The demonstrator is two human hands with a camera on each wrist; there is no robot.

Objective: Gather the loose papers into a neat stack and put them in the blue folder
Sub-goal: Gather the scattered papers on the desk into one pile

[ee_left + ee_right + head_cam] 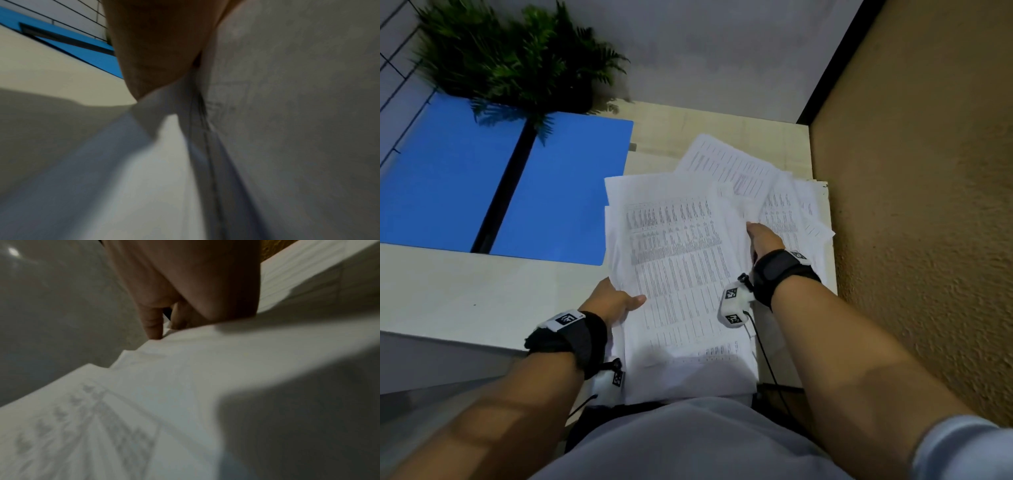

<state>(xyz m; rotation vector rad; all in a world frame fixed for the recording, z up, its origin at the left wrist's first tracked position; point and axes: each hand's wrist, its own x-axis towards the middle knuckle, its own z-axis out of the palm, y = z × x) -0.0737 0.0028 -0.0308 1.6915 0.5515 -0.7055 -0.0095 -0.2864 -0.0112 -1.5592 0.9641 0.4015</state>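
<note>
Printed white papers (678, 260) lie in a loose, fanned pile on the pale table (465, 301), partly over its near edge. More sheets (729, 161) splay out behind and to the right. My left hand (616, 301) grips the pile's left edge, thumb on top and fingers underneath. My right hand (760, 236) holds the pile's right side, its fingertips tucked between the sheets and hidden. The blue folder (482, 178) lies open flat to the left of the pile. In the wrist views, the left hand (160, 48) and right hand (185, 288) clasp paper edges (144, 178) (185, 369).
A green potted plant (517, 61) stands behind the folder and overhangs its spine. A textured brown wall (911, 205) runs close along the table's right side. Bare tabletop lies in front of the folder. A grey wall rises behind the table.
</note>
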